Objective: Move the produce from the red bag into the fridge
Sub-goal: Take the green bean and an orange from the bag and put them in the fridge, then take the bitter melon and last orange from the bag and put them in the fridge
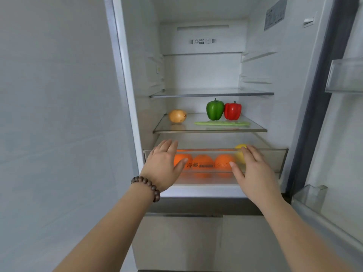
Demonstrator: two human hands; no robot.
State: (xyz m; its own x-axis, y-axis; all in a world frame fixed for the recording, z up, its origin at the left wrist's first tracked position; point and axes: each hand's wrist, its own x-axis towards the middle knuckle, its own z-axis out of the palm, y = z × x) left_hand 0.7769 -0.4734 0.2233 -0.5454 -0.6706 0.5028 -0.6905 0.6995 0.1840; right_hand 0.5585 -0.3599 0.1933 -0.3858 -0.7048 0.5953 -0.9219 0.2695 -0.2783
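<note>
A beaded bracelet (147,187) of dark wooden beads is seen low and left of centre. A pale grey wall (55,114) is spread out to the left of the bracelet. Above and to the right of the bracelet, a printed label (275,13) is seen. Clear plastic bins (345,77) are seen at the far right of the bracelet.

The left hand (164,163) covers part of the leftmost orange (181,160) in the drawer (265,154); the right hand (253,169) hides most of the lemon (240,147). The drawer's printed label (200,165) is unreadable.
</note>
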